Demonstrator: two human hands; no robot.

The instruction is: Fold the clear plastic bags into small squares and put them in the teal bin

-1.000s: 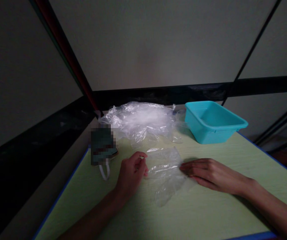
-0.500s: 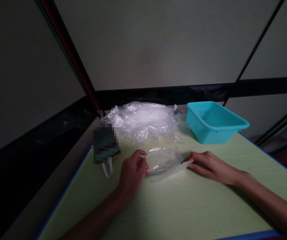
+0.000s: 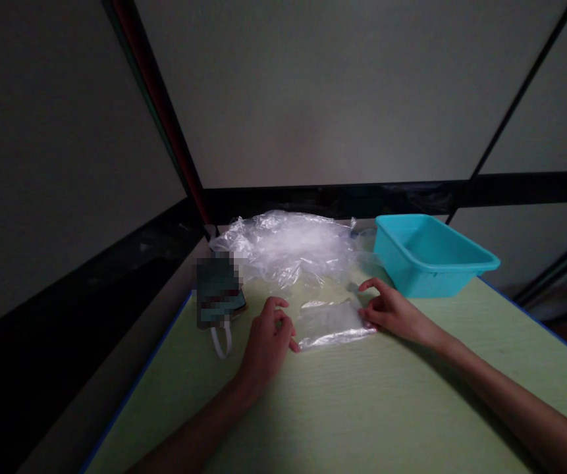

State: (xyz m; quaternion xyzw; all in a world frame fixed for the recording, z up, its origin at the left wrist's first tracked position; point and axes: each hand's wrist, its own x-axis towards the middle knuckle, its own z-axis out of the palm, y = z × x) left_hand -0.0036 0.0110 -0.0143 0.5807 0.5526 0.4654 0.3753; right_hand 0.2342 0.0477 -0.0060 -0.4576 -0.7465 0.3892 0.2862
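A small clear plastic bag (image 3: 335, 321) lies flat on the pale green table, with a shiny near edge. My left hand (image 3: 269, 336) is at its left side, fingers bent and apart, the lowest fingertip close to the bag's near left corner. At the right side, my right hand (image 3: 392, 311) has its index finger stretched out above the bag, while the lower fingertips rest at the right edge. Neither hand visibly pinches the film. Behind the bag spreads a heap of crumpled clear plastic (image 3: 297, 247).
A turquoise plastic basin (image 3: 436, 280) stands at the back right. On the left lies a pixelated dark object (image 3: 218, 289) with a white strap loop (image 3: 222, 342). A pale panelled wall (image 3: 323, 99) closes off the table's (image 3: 323, 408) far side.
The bag's near edge, raised between both hands before, now lies down on the table. My right hand has shifted away from me and its index finger has lifted. My left fingers have loosened.
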